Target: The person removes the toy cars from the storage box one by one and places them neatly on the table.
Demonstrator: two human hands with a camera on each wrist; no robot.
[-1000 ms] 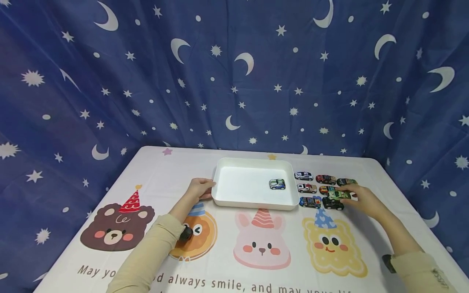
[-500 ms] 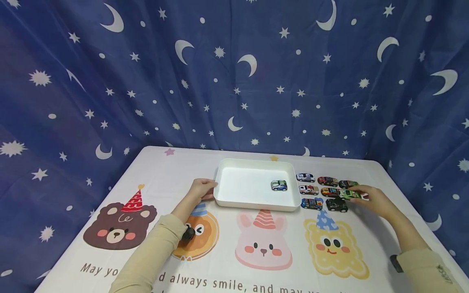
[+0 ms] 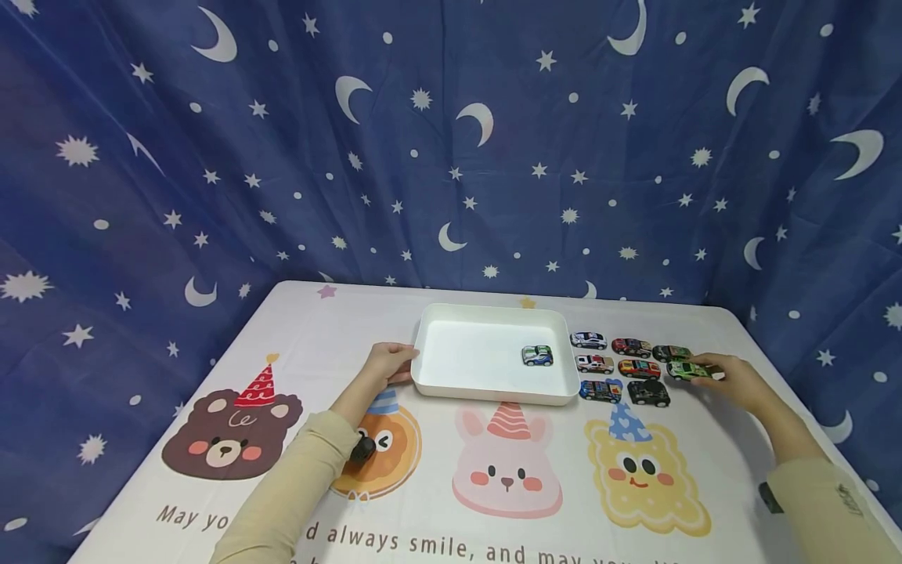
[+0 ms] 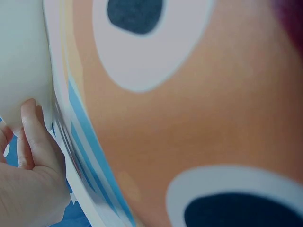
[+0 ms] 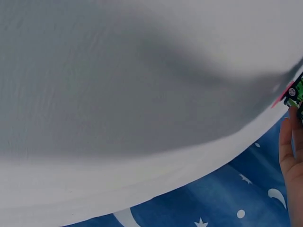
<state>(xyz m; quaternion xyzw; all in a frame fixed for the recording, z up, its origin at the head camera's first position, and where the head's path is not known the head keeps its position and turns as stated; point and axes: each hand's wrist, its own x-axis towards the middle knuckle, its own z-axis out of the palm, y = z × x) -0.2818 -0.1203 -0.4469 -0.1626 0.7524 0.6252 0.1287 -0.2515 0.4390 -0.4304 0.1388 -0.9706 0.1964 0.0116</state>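
A shallow white tray [image 3: 493, 392] stands on the table with one toy car, white, blue and green [image 3: 538, 356], inside it. My left hand [image 3: 389, 364] grips the tray's left edge; in the left wrist view that hand [image 4: 40, 156] has its fingers at the tray wall [image 4: 23, 61]. At the far right of the car group, my right hand [image 3: 734, 380] holds a bright green toy car [image 3: 683, 371] by its right end. Only part of the green car [image 5: 297, 92] and of the fingers shows at the right wrist view's edge.
Several toy cars sit in rows right of the tray, among them a white one [image 3: 588, 340], a red one [image 3: 632, 347], an orange one [image 3: 639, 369] and a black one [image 3: 648, 393]. A starry blue curtain [image 3: 395, 141] hangs behind the table.
My right hand has moved the green car rightward, from above the orange and black cars to the right end of the middle row. My left hand stays at the tray.
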